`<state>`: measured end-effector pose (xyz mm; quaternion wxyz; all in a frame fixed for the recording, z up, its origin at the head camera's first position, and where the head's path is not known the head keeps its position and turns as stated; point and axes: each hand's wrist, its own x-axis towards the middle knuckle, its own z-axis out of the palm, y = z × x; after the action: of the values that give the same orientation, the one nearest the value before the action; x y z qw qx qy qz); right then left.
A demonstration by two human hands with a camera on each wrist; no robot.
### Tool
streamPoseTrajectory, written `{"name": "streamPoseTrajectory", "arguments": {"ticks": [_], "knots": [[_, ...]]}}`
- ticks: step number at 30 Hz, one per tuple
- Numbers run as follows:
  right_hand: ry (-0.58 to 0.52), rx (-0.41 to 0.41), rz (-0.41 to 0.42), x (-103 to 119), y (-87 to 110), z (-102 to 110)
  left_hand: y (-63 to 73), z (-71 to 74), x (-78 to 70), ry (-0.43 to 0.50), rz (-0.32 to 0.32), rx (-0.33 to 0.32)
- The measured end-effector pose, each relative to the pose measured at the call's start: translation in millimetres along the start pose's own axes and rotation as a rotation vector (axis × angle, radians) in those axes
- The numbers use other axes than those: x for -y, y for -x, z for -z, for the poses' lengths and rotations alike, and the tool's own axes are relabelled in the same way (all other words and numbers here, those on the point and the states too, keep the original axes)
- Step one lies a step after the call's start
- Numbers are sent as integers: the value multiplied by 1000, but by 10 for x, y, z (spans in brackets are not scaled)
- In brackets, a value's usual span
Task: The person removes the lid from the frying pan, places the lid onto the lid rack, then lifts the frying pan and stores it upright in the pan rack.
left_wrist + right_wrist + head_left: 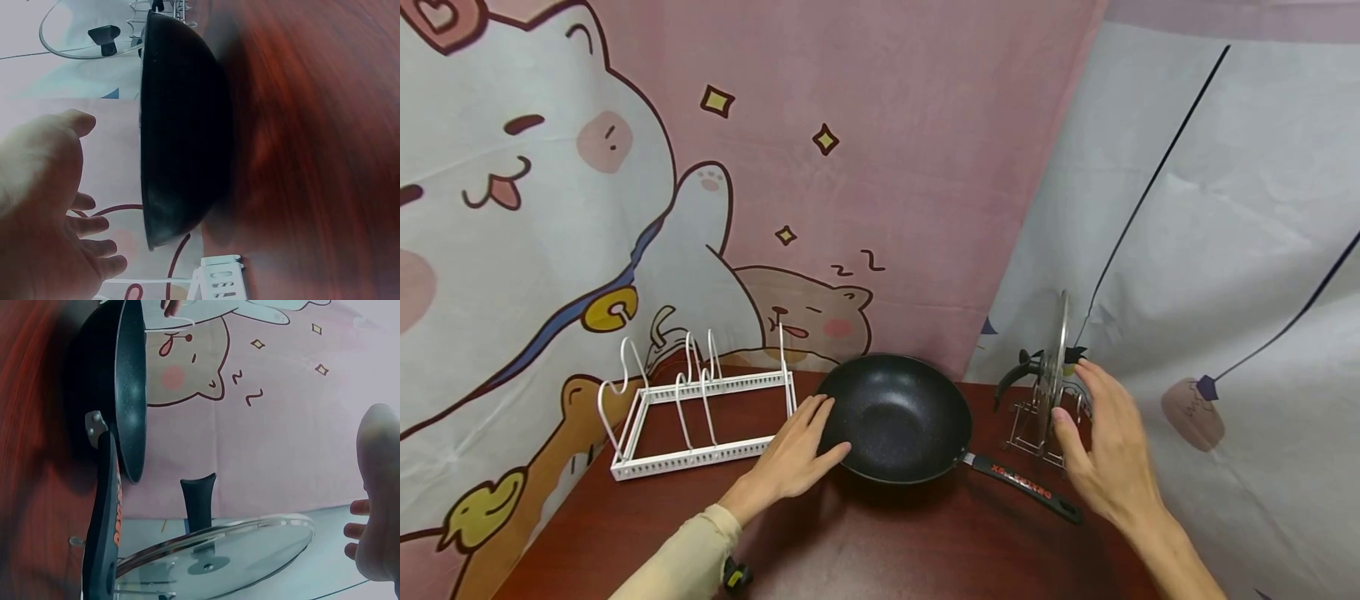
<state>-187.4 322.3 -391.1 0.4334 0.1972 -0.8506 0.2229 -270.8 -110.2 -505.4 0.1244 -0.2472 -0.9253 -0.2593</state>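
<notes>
A black wok (891, 417) sits on the dark red table with its long black handle (1022, 487) pointing to the right. My left hand (793, 454) is by the wok's left rim, fingers extended; in the left wrist view a gap shows between this hand (47, 212) and the wok (181, 131). To the right, a glass lid (1056, 367) with a black knob (1030, 367) stands on edge in a wire rack (1026, 429). Beside the lid my right hand (1108, 450) is spread; in the right wrist view it (381, 500) is apart from the lid (269, 547).
A white rack (700, 454) with upright wire dividers stands on the table (865, 542) left of the wok. Behind everything hangs a cartoon-printed cloth (910, 167). A small black item (736, 575) shows by the left sleeve at the lower edge.
</notes>
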Motion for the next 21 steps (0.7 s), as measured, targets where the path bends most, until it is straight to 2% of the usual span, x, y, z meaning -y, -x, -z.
{"name": "streamPoseTrajectory", "arguments": {"ticks": [9,16,21], "knots": [[10,21,33,82,1,-19,75,-91,66,-24,98,25],[-8,-33,114,151,-20,-81,127,-166,113,-47,135,26],[-24,-40,139,215,-21,-108,146,-202,118,-55,151,28]]}}
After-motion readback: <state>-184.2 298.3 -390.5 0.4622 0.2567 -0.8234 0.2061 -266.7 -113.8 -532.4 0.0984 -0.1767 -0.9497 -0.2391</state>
